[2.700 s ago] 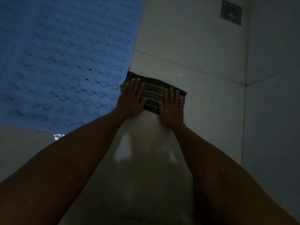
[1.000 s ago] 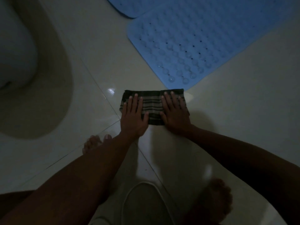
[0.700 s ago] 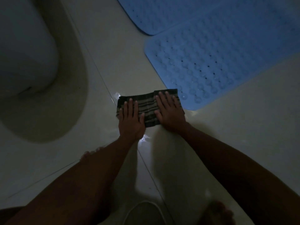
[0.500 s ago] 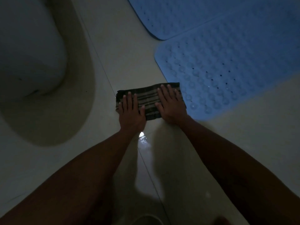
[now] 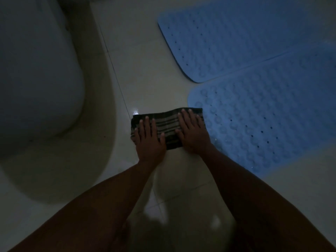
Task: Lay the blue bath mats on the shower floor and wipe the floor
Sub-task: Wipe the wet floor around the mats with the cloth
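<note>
Two blue bath mats lie flat on the pale tiled floor [image 5: 149,70]: the far mat [image 5: 227,37] at the top right and the near mat [image 5: 269,120] at the right, side by side. A dark striped cloth [image 5: 168,125] is spread on the tiles, its right end touching the near mat's corner. My left hand [image 5: 150,140] presses flat on the cloth's left part. My right hand [image 5: 191,132] presses flat on its right part. Fingers of both hands are stretched out on the cloth. The light is dim.
A white toilet base [image 5: 36,79] fills the left side, with a wide shadow around its foot. A bright wet glint [image 5: 135,112] shows on the tile seam just left of the cloth. Bare tiles run between the toilet and the mats.
Both hands have slid the cloth forward over the tiles, from open floor to the near mat's corner. My view has shifted, bringing the toilet closer on the left.
</note>
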